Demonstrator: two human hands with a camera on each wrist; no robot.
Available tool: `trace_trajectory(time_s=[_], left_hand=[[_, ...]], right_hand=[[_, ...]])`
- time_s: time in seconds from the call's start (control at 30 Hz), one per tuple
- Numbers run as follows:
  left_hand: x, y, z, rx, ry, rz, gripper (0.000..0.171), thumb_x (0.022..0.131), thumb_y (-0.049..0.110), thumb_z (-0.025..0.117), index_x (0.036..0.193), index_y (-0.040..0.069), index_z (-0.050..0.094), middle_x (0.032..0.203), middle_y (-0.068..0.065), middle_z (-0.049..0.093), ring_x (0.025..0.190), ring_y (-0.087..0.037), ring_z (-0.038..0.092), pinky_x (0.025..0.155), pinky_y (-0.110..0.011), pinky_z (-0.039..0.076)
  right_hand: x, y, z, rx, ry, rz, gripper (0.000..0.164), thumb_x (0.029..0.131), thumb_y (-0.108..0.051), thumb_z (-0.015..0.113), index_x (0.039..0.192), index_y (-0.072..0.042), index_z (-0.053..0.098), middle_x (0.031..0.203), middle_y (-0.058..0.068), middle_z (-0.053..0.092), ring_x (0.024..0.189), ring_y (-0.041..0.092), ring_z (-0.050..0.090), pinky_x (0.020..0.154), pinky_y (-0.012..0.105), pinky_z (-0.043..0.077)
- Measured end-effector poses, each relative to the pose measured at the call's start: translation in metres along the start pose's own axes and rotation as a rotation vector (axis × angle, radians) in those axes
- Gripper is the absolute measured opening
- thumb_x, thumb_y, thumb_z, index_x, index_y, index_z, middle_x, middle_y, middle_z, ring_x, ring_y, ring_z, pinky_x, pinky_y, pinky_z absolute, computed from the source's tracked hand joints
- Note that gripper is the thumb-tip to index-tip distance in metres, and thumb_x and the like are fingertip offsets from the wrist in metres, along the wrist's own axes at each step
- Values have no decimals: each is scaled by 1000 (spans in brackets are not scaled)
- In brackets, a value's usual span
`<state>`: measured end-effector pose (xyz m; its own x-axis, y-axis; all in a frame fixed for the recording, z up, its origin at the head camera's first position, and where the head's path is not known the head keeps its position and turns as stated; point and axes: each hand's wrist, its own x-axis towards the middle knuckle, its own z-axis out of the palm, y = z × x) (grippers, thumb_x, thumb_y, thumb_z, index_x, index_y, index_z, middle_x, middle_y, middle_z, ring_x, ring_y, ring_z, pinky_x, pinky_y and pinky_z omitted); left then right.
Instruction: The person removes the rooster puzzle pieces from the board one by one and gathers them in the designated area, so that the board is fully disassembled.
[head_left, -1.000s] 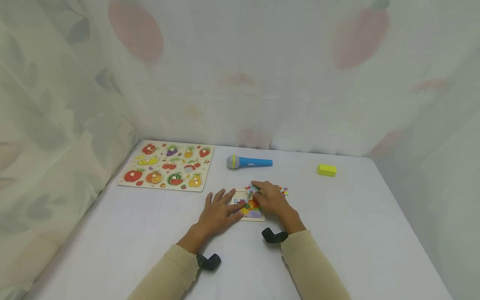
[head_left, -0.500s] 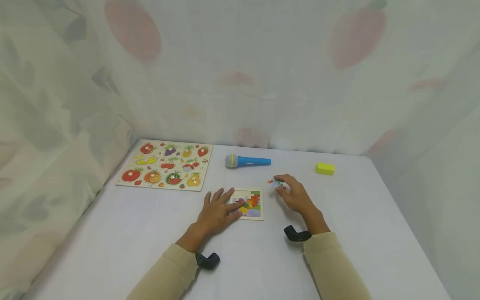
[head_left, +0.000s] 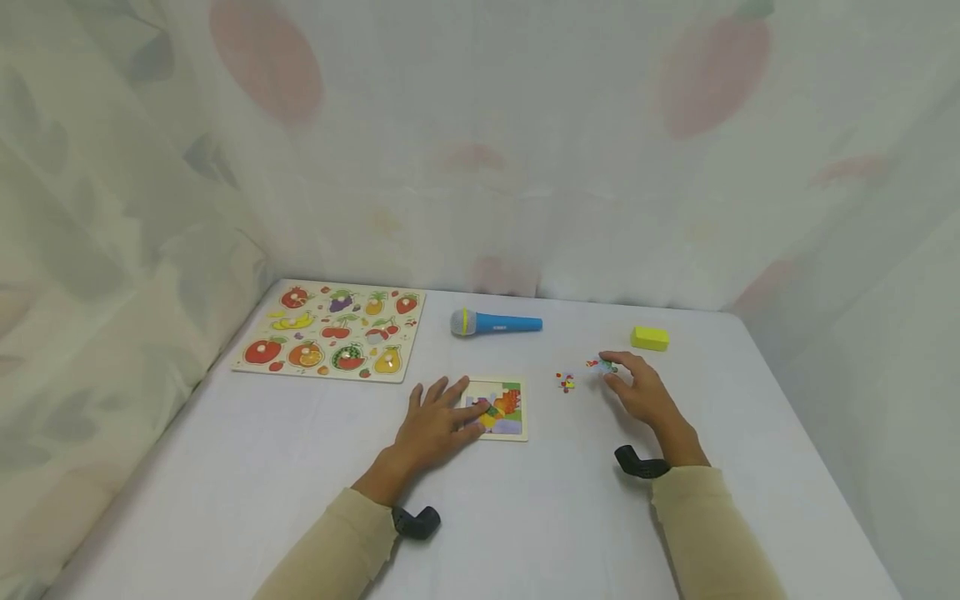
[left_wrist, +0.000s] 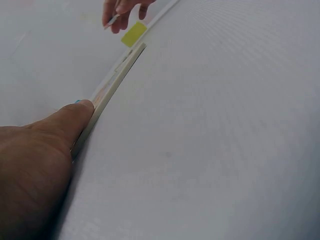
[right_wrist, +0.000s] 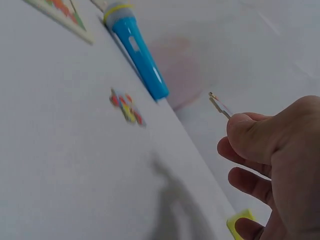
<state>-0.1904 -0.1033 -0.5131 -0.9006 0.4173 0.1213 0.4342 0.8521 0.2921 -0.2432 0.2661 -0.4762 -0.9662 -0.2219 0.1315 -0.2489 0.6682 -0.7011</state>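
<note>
My left hand (head_left: 435, 427) lies with spread fingers on a small wooden jigsaw puzzle board (head_left: 512, 426), its index finger and thumb resting on the picture. In the left wrist view the thumb (left_wrist: 75, 120) touches the board's edge (left_wrist: 117, 80). To the right, my right hand (head_left: 641, 392) pinches a jigsaw piece (head_left: 597, 364) between thumb and fingers. The right wrist view shows that piece (right_wrist: 220, 106) edge-on, raised off the table. Another colourful jigsaw piece (head_left: 566, 382) lies flat on the table between the board and the right hand.
At the back left lies a large fruit peg puzzle (head_left: 360, 337). A blue toy microphone (head_left: 498, 322) lies behind the small board. Beyond the right hand sits a yellow block (head_left: 649, 337). Fabric curtains (head_left: 480, 167) hang along the table's back and sides.
My right hand has moved right, away from over the board, carrying the jigsaw piece. This uncovers the board's upper right and the other piece on the table. The left hand has stayed put.
</note>
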Motion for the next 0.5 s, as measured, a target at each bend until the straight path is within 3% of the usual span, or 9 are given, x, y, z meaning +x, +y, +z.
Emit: trace_trajectory(time_s=[0.27,0.5], left_hand=[[-1,-1,-1,4,2,5,47,94,60,46,136,39,54,155,0,30,142,-34,18,107,-64,7],[-1,-1,1,-22,-12,-2,47,94,60,46,137,40,53,156,2,26,143,-32,15,108,-62,2]], right_hand=[[-1,19,-6,-63,-58,68,38,97,-10,55,134,-4,53,139,21,47,134,42,30,105,61,22],[-3,34,-7,-183,-84,62,37,95,-9,54,132,-3,55,141,20,43,134,44,27,104,64,17]])
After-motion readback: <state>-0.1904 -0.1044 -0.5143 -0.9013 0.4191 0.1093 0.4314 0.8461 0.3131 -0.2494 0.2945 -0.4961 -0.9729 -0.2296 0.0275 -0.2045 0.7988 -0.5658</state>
